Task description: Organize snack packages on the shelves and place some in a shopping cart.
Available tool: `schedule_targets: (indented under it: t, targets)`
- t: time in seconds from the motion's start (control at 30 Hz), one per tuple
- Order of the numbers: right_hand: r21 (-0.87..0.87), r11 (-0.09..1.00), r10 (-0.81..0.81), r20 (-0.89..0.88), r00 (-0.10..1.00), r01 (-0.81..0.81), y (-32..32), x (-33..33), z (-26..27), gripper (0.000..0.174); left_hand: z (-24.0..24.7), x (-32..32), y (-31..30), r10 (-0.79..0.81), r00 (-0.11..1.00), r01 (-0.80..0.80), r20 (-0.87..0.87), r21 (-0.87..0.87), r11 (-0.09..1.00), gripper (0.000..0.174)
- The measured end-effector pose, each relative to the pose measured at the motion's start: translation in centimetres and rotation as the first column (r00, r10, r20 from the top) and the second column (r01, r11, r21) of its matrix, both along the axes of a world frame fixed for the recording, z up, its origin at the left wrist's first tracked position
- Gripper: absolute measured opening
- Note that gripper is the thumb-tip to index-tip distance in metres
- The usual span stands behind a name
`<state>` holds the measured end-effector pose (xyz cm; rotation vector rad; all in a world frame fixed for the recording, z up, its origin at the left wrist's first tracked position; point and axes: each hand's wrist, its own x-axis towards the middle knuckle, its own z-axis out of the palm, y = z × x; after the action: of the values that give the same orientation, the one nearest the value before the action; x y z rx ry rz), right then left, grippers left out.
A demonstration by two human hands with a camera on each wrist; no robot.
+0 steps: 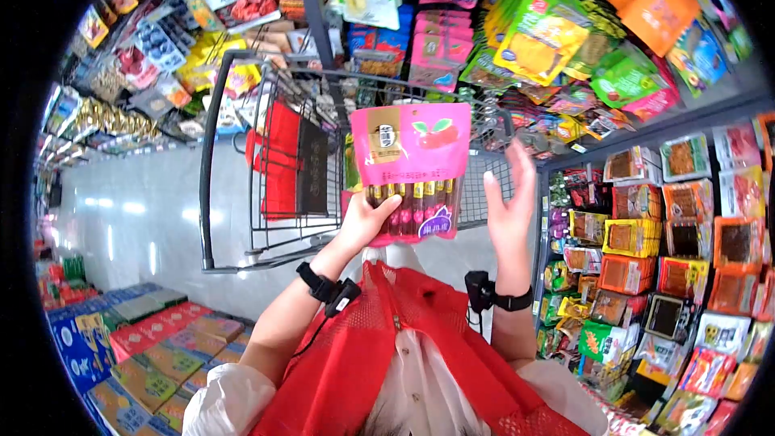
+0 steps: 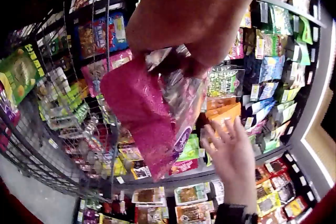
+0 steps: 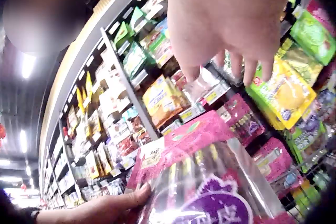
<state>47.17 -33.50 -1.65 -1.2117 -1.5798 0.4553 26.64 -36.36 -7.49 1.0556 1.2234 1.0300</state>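
Observation:
A pink snack bag (image 1: pixel 412 145) with a clear lower window showing dark wrapped sticks is held upright in front of the body. The left hand (image 1: pixel 367 222) grips its lower left side, thumb across the front. In the left wrist view the bag (image 2: pixel 142 108) hangs below the left hand (image 2: pixel 178 19), whose fingertips are partly hidden. The right hand (image 1: pixel 513 194) is raised to the right of the bag, apart from it, fingers extended. The right wrist view has the right hand (image 3: pixel 231 29) above the bag (image 3: pixel 199 171), holding nothing.
Behind the bag stands a shopping cart (image 1: pixel 206 161) with a red and black item (image 1: pixel 278 161) in it. Shelves of snack bags (image 1: pixel 541 36) line the front; packaged goods (image 1: pixel 634 246) fill the right side. Stacked boxes (image 1: pixel 153 359) stand at lower left beside the grey floor (image 1: pixel 145 210).

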Motion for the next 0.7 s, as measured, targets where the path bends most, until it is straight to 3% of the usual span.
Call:
schedule_targets:
  t: [0.03, 0.07, 0.13, 0.2, 0.23, 0.3, 0.43, 0.57, 0.67, 0.7]
  targets:
    - [-0.143, 0.989, -0.004, -0.19, 0.982, -0.024, -1.1, 0.7, -1.0, 0.047, 1.1, 0.2, -0.4, 0.009, 0.999, -0.005, 0.05, -0.08, 0.997, 0.02]
    - [-0.119, 0.993, -0.018, -0.192, 0.981, -0.005, -2.4, 1.2, -1.6, 0.047, 0.8, 0.5, -0.6, 0.005, 0.993, 0.002, 0.119, -0.058, 0.998, 0.016]
    - [-0.455, 0.857, -0.06, -0.555, 0.83, -0.243, -4.9, 1.6, -2.1, 0.049, 3.1, 1.3, -0.8, -0.03, 0.959, 0.061, 0.283, -0.103, 0.993, 0.016]
    - [-0.542, 0.746, 0.06, -0.525, 0.849, -0.387, -6.5, 2.4, -1.0, 0.041, 4.9, 2.5, -0.9, -0.032, 0.93, 0.098, 0.366, -0.163, 0.982, 0.018]
    - [-0.525, 0.761, 0.061, -0.526, 0.848, -0.381, -7.2, 2.8, -0.7, 0.041, 5.6, 3.2, -1.0, -0.064, 0.935, 0.129, 0.348, -0.165, 0.978, 0.019]
    - [-0.593, 0.645, -0.021, -0.645, 0.764, -0.483, -8.2, 3.6, -0.2, 0.031, 5.5, 4.1, -0.6, -0.136, 0.938, 0.2, 0.318, -0.178, 0.963, 0.023]
    - [-0.505, 0.751, -0.047, -0.684, 0.728, -0.426, -8.1, 5.7, 1.0, 0.02, 7.4, 6.3, -0.2, -0.149, 0.886, 0.268, 0.439, -0.224, 0.937, 0.036]
    - [-0.419, 0.837, -0.083, -0.734, 0.674, -0.353, -8.2, 8.0, 2.2, 0.018, 8.8, 8.9, -0.1, -0.181, 0.883, 0.308, 0.434, -0.243, 0.92, 0.037]
    - [-0.429, 0.862, -0.121, -0.692, 0.711, -0.27, -7.9, 10.5, 2.9, 0.018, 9.6, 11.5, -0.1, -0.471, 0.859, 0.472, 0.2, 0.045, 0.88, 0.029]
    - [-0.405, 0.879, -0.108, -0.683, 0.723, -0.252, -7.8, 11.3, 3.3, 0.018, 10.1, 12.5, 0.0, -0.448, 0.875, 0.454, 0.182, 0.01, 0.891, 0.028]
